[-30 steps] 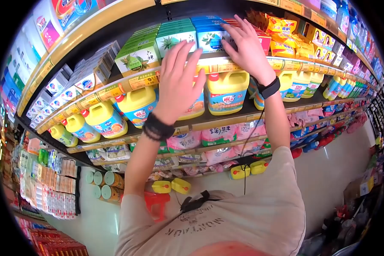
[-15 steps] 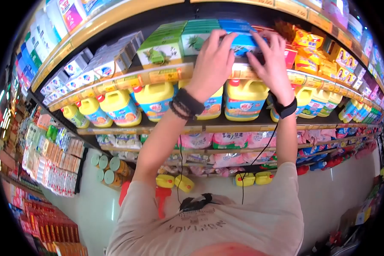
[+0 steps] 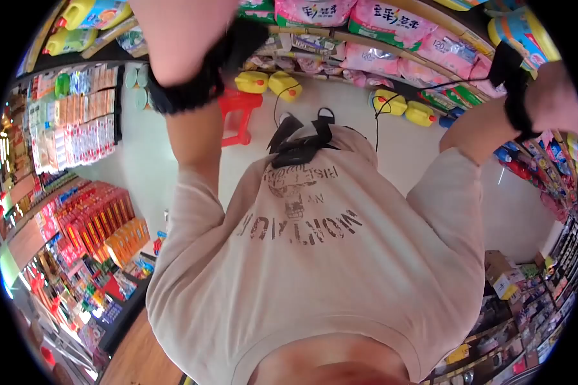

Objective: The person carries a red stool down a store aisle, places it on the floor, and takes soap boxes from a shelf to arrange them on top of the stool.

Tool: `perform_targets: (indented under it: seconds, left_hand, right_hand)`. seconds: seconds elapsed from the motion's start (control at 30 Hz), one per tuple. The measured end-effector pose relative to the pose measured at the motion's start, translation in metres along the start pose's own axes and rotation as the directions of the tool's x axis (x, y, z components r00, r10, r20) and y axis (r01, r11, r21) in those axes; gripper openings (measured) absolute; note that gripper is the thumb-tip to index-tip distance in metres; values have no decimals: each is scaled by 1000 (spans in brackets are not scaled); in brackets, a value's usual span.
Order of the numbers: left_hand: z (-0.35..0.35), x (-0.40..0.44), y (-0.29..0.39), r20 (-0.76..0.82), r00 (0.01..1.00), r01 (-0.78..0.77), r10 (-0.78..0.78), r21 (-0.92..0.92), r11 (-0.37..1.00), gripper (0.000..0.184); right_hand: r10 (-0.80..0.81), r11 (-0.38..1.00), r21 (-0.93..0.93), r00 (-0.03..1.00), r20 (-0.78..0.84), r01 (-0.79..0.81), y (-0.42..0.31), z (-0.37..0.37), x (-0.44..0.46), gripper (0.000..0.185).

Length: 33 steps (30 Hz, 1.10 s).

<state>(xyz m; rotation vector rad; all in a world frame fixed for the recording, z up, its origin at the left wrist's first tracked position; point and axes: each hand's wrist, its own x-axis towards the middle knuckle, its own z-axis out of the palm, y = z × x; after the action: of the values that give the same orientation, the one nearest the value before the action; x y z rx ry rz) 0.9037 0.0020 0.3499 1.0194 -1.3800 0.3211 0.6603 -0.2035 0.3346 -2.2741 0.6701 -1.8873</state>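
My left hand [image 3: 183, 38] is large and blurred at the top left, close to the camera. Its fingers run out of view past the top edge, so what they hold, if anything, is hidden. A black wristband [image 3: 192, 83] circles that wrist. Far out on the right is my right hand [image 3: 555, 99], also blurred, its fingers lost at the dark rim of the picture. That wrist wears a black band [image 3: 519, 106] too. Nearest to the right hand in the picture is a yellow jug with a blue label [image 3: 526, 38] on the shelf.
Pink detergent bags [image 3: 392, 22] line the shelves ahead. Yellow jugs [image 3: 282, 86] stand on the floor by a red stool [image 3: 241, 115]. Stacked red boxes [image 3: 96, 215] are at the left, a cardboard carton [image 3: 501, 273] at the right. A thin black cable [image 3: 424, 86] hangs by my right arm.
The view has tipped down toward my shirt and feet. Both hands have left the blue box on the upper shelf and moved apart, up to the picture's edges.
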Motion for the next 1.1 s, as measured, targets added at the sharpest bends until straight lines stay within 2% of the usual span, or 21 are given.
perform_targets:
  seconds: [0.03, 0.07, 0.1, 0.17, 0.23, 0.3, 0.37, 0.47, 0.57, 0.67, 0.9, 1.1]
  left_hand:
    - [-21, -38, -7, 98, 982, 157, -160, 43, 987, 12]
    - [-41, -75, -14, 196, 927, 302, -321, 122, 946, 16]
    - [-62, -113, -21, 284, 839, 412, -464, 225, 883, 20]
    - [-79, -187, -35, 178, 684, 684, -708, 183, 707, 17]
    - [-107, -259, -22, 88, 578, 702, -811, 454, 549, 18]
    - [-137, -318, 6, 9, 387, 783, -922, 526, 334, 20]
    - [-160, -362, 29, -107, 241, 870, -965, 464, 166, 19]
    - [-163, -385, 53, -235, 265, 817, -935, 570, 88, 18]
    - [-145, -392, 47, -253, 360, 769, -898, 625, 132, 19]
    - [-113, -371, 21, -161, 350, 814, -923, 539, 215, 20]
    - [-97, -339, -17, -1, 397, 794, -918, 502, 343, 22]
    - [-128, -382, -29, 43, 301, 744, -953, 614, 263, 23]
  right_hand:
    - [40, 996, -77, 994, -101, -48, 10, 0, -32, 32]
    - [58, 980, 196, 978, -200, -18, -19, 18, -43, 28]
    - [75, 894, 443, 952, -298, 68, -48, 37, -54, 24]
    - [162, 859, 491, 987, 6, -144, -20, 30, -109, 43]
    - [343, 808, 456, 927, 152, -374, -25, 33, -146, 42]
    - [506, 703, 440, 828, 244, -559, -22, 34, -176, 45]
    - [548, 656, 417, 777, 309, -629, -17, 32, -195, 46]
    - [583, 595, 403, 719, 379, -695, -11, 38, -206, 45]
    - [593, 541, 384, 664, 456, -748, -18, 44, -210, 43]
    - [523, 554, 398, 678, 517, -731, -17, 54, -223, 43]
    - [516, 456, 349, 562, 646, -819, -42, 55, -241, 43]
    - [544, 409, 287, 484, 685, -866, -58, 65, -267, 42]
